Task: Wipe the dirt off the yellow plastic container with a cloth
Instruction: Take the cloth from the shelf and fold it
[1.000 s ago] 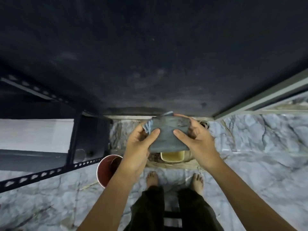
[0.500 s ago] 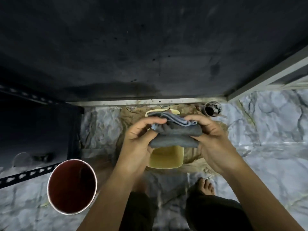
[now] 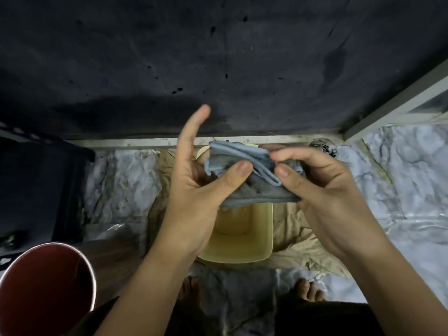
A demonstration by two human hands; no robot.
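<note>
**Cloth being folded above the yellow container, wiping not yet begun**

At the far left a red bucket (image 3: 46,289) stands on the marbled floor (image 3: 400,190), well apart from the work.

The left hand (image 3: 194,190) pinches the left end of the grey-blue cloth (image 3: 244,175) under its thumb, while its forefinger sticks out straight and free. The cloth is bunched and doubled over between the two hands, with a paler hemmed edge running across the top. It looks soft, limp and light, so it will sag wherever it is not held. Gathered into a firm pad in one palm, it would probably press better than a loose flap.

Directly below the cloth, on a crumpled brown sheet (image 3: 298,229) spread over the floor, sits the yellow plastic container (image 3: 240,241), open side up and touched by neither hand. Its far end is hidden behind the cloth. It appears thin-walled, light and smooth, so it would likely slide or tip under a hard rub. One hand should steady it by the rim or a side wall while the other wipes. Any dirt is too faint to make out in the dim light.

The right hand (image 3: 322,190) grips the right end of the cloth, thumb on top and fingers curled behind.

Beyond it a small dark round object (image 3: 323,146) lies by the wall base.
</note>
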